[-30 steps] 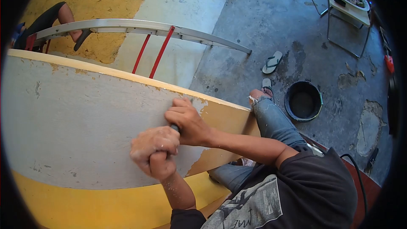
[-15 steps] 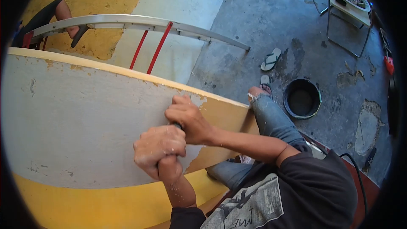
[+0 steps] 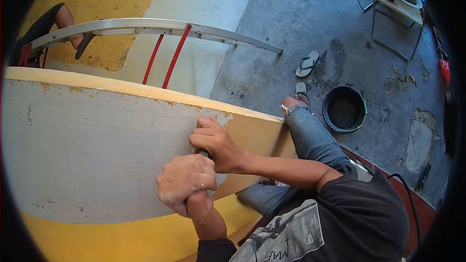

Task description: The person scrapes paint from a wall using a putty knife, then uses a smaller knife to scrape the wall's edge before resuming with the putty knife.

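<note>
My right hand (image 3: 213,141) is closed around the short dark handle (image 3: 204,153) of a tool. My left hand (image 3: 188,180) is a fist just below it, pressed up against the same handle. Most of the tool is hidden by my fingers, and its working end does not show. Both hands are over a long board (image 3: 97,136) with a worn grey coating. Near my right wrist, the grey ends in a ragged edge beside a bare tan area (image 3: 255,138). Pale flecks speckle my left hand and forearm.
An aluminium ladder (image 3: 141,25) with red rungs lies beyond the board, near another person's leg (image 3: 65,19). A black bucket (image 3: 344,125) and a loose flip-flop (image 3: 307,64) are on the concrete floor. A folding chair (image 3: 398,12) bearing a plate stands at the far right.
The view has shifted slightly, so the board's left end appears lower. My left hand sits a little lower and further right in view; both hands keep their closed grip.
</note>
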`<state>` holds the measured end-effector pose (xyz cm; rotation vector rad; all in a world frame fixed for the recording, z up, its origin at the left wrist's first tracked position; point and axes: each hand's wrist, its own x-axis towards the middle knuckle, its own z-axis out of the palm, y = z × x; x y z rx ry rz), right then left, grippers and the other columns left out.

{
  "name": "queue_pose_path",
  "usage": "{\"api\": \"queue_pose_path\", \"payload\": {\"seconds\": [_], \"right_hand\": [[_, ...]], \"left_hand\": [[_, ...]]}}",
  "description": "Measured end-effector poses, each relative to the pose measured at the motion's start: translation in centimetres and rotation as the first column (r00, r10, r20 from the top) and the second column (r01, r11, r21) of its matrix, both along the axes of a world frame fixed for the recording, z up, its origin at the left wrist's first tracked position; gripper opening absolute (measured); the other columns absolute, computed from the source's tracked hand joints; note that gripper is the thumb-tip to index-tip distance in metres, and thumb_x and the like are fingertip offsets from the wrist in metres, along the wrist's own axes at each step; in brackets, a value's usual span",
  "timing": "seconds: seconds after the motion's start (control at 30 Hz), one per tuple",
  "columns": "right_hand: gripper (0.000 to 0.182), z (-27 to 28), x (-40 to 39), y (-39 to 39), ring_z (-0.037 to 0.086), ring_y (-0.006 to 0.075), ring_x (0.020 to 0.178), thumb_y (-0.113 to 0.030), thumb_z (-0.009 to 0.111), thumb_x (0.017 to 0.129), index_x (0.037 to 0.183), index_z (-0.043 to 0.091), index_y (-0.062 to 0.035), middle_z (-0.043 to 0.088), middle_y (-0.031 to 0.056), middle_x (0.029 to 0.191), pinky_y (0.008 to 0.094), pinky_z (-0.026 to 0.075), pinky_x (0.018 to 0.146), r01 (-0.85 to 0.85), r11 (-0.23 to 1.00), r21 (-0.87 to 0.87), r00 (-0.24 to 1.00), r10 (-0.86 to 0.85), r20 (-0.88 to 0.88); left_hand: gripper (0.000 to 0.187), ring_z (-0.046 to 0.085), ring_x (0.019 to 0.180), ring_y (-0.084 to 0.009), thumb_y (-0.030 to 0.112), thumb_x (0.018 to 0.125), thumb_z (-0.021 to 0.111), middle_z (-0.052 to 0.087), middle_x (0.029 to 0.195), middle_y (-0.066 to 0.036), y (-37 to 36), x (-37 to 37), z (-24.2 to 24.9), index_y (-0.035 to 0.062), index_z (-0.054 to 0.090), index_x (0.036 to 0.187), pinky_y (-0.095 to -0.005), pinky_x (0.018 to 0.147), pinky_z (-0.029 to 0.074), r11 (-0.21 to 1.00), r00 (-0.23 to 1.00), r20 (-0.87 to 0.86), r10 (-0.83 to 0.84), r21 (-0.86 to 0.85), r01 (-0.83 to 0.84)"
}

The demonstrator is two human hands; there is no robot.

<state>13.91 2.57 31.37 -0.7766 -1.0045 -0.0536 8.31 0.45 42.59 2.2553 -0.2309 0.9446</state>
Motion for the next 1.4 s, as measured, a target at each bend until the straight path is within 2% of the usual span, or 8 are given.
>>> {"api": "queue_pose_path", "payload": {"seconds": [0.13,0.33,0.8,0.9,1.03,1.17,1.3,1.4], "right_hand": [[0.029,-1.5,0.3,0.5,0.04,0.0243,0.07,-0.012,0.067,0.064,0.066,0.039,-0.0081,0.037,0.0064,0.064,0.0365,0.029,0.068,0.043,0.999,-0.025,0.999,-0.042,0.024],[0.03,-1.5,-0.3,-0.1,0.04,0.0244,0.07,-0.012,0.067,0.063,0.064,0.038,-0.0079,0.038,0.0062,0.064,0.0363,0.029,0.067,-0.026,0.999,0.03,1.0,0.026,-0.011],[0.028,-2.3,0.2,0.1,0.041,0.0241,0.069,-0.014,0.067,0.062,0.063,0.04,-0.0077,0.037,0.0055,0.063,0.0361,0.03,0.067,-0.014,0.999,0.039,0.999,0.012,0.033],[0.029,-2.8,0.2,0.2,0.041,0.0246,0.069,-0.014,0.067,0.062,0.063,0.039,-0.0076,0.037,0.0061,0.064,0.0364,0.029,0.066,0.026,0.999,-0.019,0.999,-0.026,0.022],[0.031,-2.5,0.4,-0.2,0.041,0.0245,0.069,-0.016,0.067,0.063,0.063,0.037,-0.0075,0.036,0.0065,0.064,0.0367,0.029,0.066,-0.008,0.999,0.045,1.0,0.007,0.006],[0.031,-2.7,0.2,-0.3,0.04,0.0255,0.069,-0.017,0.066,0.064,0.064,0.036,-0.0072,0.034,0.0074,0.064,0.0374,0.029,0.066,0.029,0.999,-0.044,0.999,-0.028,0.031],[0.03,-2.7,0.8,-0.2,0.04,0.0254,0.07,-0.016,0.065,0.064,0.065,0.036,-0.0072,0.034,0.0072,0.064,0.0374,0.03,0.067,-0.015,1.0,0.012,1.0,0.015,0.023],[0.029,-2.7,0.5,0.0,0.04,0.0251,0.071,-0.015,0.065,0.064,0.065,0.037,-0.0072,0.035,0.0069,0.064,0.0373,0.03,0.067,-0.006,1.0,-0.006,0.999,0.006,0.041]], "left_hand": [[0.011,0.039,0.036,-0.0145,0.001,0.06,0.041,0.042,0.043,-0.008,1.8,-0.4,-1.8,-0.0029,0.045,0.051,-0.0292,0.039,0.038,0.993,1.0,0.017,0.021,-0.113,-0.019],[0.009,0.045,0.039,-0.0168,0.003,0.058,0.049,0.043,0.046,-0.006,0.6,-0.6,-1.8,-0.0029,0.05,0.051,-0.029,0.045,0.043,0.998,0.999,-0.035,0.007,-0.063,-0.01],[0.008,0.04,0.036,-0.0154,0.001,0.056,0.042,0.042,0.044,-0.007,-0.2,0.0,-2.6,-0.0028,0.046,0.05,-0.029,0.04,0.038,0.997,0.998,0.051,-0.029,0.074,0.025],[0.009,0.04,0.036,-0.0155,0.002,0.055,0.043,0.043,0.044,-0.007,0.9,-0.8,-3.1,-0.0024,0.046,0.049,-0.0287,0.04,0.04,0.996,0.999,-0.009,0.049,-0.076,-0.049],[0.009,0.04,0.036,-0.0154,0.002,0.055,0.043,0.043,0.044,-0.007,-0.7,0.0,-2.5,-0.0033,0.047,0.05,-0.03,0.041,0.041,0.998,1.0,0.002,-0.015,0.066,0.015],[0.01,0.041,0.036,-0.0156,0.003,0.057,0.043,0.043,0.044,-0.007,0.8,-0.5,-3.1,-0.0027,0.046,0.048,-0.0287,0.041,0.04,0.993,0.996,-0.041,0.075,-0.084,-0.078],[0.01,0.039,0.035,-0.0151,0.003,0.056,0.042,0.042,0.044,-0.007,-0.7,0.2,-3.0,-0.0028,0.046,0.049,-0.0284,0.04,0.039,0.997,0.999,0.048,-0.017,0.078,0.013],[0.01,0.039,0.035,-0.0146,0.003,0.056,0.042,0.043,0.044,-0.007,0.8,-0.4,-3.5,-0.0024,0.046,0.048,-0.0277,0.04,0.039,0.999,0.999,0.024,0.033,0.01,-0.034]]}}
